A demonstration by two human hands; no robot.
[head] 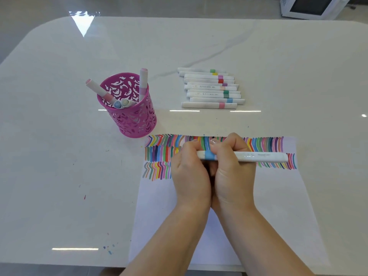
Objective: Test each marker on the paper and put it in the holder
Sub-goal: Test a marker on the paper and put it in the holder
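Both my hands grip one white marker with a light blue band (249, 156), held level above the paper (274, 196). My left hand (189, 172) closes around its left end, which is hidden in the fist. My right hand (233, 172) holds the barrel just right of the blue band. The paper carries rows of coloured test strokes along its far edge. The pink cut-out holder (131, 120) stands to the far left of the paper with several markers in it. A row of several white markers (211, 88) lies beyond the paper.
The white glossy table (59, 156) has small ink specks left of the paper. A white appliance (310, 6) sits on the floor past the far right corner.
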